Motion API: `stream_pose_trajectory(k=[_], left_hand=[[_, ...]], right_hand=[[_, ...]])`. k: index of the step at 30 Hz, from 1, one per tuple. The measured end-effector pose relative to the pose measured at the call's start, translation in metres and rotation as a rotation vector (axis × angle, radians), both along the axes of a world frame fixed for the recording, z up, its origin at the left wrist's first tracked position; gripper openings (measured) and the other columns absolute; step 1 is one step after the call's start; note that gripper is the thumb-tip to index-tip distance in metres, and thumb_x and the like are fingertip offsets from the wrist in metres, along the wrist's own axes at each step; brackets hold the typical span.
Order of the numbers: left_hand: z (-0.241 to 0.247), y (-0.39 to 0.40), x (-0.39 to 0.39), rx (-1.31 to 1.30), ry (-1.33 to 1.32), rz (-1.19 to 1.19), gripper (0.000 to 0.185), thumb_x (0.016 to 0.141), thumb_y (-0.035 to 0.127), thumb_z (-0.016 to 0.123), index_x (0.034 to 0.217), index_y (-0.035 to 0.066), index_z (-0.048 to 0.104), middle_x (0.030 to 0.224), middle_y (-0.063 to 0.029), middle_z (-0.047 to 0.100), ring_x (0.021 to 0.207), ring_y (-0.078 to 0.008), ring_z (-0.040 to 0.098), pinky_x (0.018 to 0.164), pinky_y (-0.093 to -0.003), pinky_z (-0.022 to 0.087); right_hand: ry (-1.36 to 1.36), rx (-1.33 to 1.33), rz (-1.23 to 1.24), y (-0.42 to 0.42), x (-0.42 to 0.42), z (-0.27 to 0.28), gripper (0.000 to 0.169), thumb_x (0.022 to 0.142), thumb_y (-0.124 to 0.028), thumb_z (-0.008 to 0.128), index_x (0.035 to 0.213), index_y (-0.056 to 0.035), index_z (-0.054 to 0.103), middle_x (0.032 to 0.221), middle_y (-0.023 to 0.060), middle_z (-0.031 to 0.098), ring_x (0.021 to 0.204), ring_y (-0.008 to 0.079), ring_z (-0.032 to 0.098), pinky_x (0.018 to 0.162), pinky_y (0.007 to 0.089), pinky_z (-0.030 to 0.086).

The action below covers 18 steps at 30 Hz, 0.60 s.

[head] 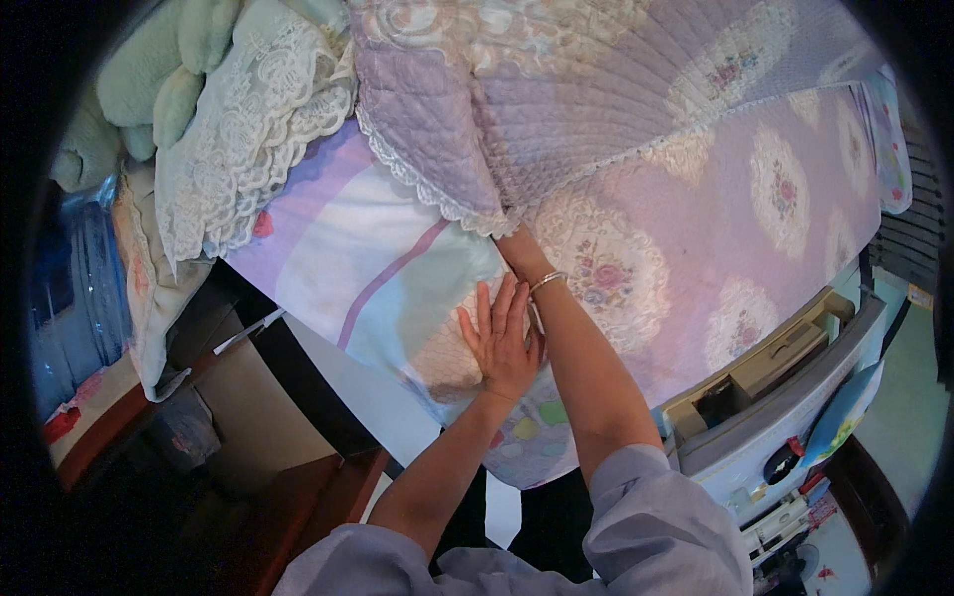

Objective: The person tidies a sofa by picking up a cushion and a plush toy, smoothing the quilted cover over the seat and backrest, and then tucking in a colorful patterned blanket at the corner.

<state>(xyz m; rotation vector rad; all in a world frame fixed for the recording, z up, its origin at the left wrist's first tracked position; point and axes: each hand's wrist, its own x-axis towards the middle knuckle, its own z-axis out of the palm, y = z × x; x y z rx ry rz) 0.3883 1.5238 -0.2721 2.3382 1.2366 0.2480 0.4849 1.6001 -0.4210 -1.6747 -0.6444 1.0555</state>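
My left hand lies palm down with its fingers spread on a colourful printed cloth, near the edge of a floral purple cover. My right forearm, with a silver bangle at the wrist, crosses beside it. Of my right hand only the wrist end shows; its fingers are hidden under the lace-trimmed corner of a quilted purple bedspread. Whether it grips anything cannot be seen.
White lace fabric and a pale green plush lie at the upper left. Clear plastic packaging is at the far left, above dark wooden furniture. A grey-edged open compartment stands at the right.
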Motion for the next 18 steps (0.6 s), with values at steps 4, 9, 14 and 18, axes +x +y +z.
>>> stream_pose_trajectory(k=[4,9,14,18], left_hand=[[0.016,0.01,-0.02,-0.109,-0.152,-0.043,0.048,0.075,0.008,0.054,0.123,0.009,0.05,0.142,-0.0104,0.033,0.136,-0.0331,0.017,0.106,-0.0548,0.005],[0.081,0.058,-0.005,-0.028,-0.348,-0.469,0.04,0.074,0.004,0.054,0.114,0.008,0.055,0.122,-0.01,0.054,0.12,-0.0313,0.044,0.105,-0.0517,0.018],[0.101,0.121,-0.006,0.0,0.36,-0.73,0.022,0.076,0.018,0.06,0.096,0.009,0.061,0.1,-0.0063,0.059,0.094,-0.0259,0.055,0.093,-0.043,0.035],[0.093,0.147,-0.03,0.202,0.246,-0.768,0.018,0.073,0.02,0.062,0.088,0.011,0.061,0.093,-0.0007,0.058,0.085,-0.02,0.054,0.08,-0.0376,0.039]], right_hand=[[0.464,-0.106,0.084,-0.017,0.018,0.068,0.023,0.084,-0.013,0.056,0.104,-0.0001,0.058,0.09,0.0114,0.064,0.079,0.0235,0.06,0.066,0.0338,0.046],[-0.051,0.396,0.2,-0.09,0.0,0.147,0.012,0.082,-0.009,0.056,0.092,-0.0027,0.059,0.077,0.014,0.061,0.069,0.0299,0.058,0.061,0.0381,0.044],[-0.42,0.422,0.481,-0.09,-0.025,0.161,0.022,0.079,-0.008,0.055,0.101,-0.0045,0.06,0.087,0.0161,0.059,0.081,0.0325,0.057,0.072,0.0417,0.045],[-0.307,0.505,0.073,-0.065,0.012,0.183,0.027,0.084,-0.012,0.053,0.11,-0.0028,0.056,0.106,0.0161,0.054,0.095,0.0342,0.053,0.083,0.0401,0.042]])
